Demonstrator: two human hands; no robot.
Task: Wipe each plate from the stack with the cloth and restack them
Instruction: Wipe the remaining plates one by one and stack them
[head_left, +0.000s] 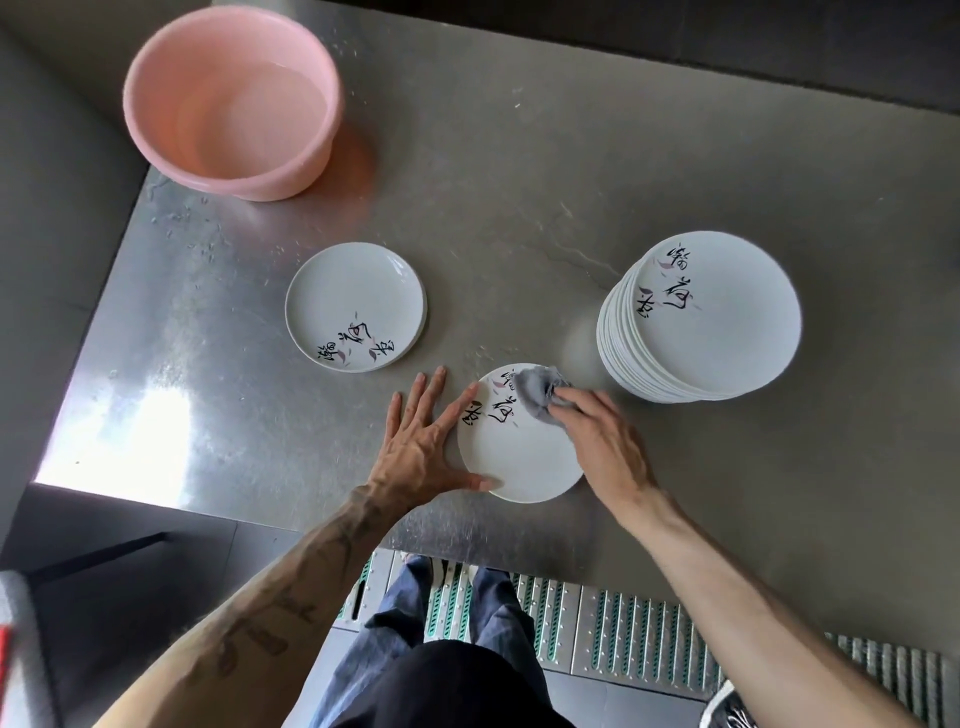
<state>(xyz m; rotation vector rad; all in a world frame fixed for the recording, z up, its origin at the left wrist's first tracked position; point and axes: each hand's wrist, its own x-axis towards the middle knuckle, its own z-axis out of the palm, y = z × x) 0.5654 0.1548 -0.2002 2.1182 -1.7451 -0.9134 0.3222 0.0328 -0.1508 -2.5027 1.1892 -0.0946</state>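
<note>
Tattooed left forearm (291, 587); blue jeans (415, 623); dark top (457, 686).

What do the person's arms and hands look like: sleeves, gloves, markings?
The left hand and the right hand are bare: no gloves, rings or watch. No sleeves show. The left forearm carries dark tattoos along its length; the right forearm shows no markings.

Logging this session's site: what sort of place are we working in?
Probably a restaurant kitchen or dishwashing area: a stainless steel worktop, a tall stack of matching plates, and metal drainage grating underfoot.
</note>
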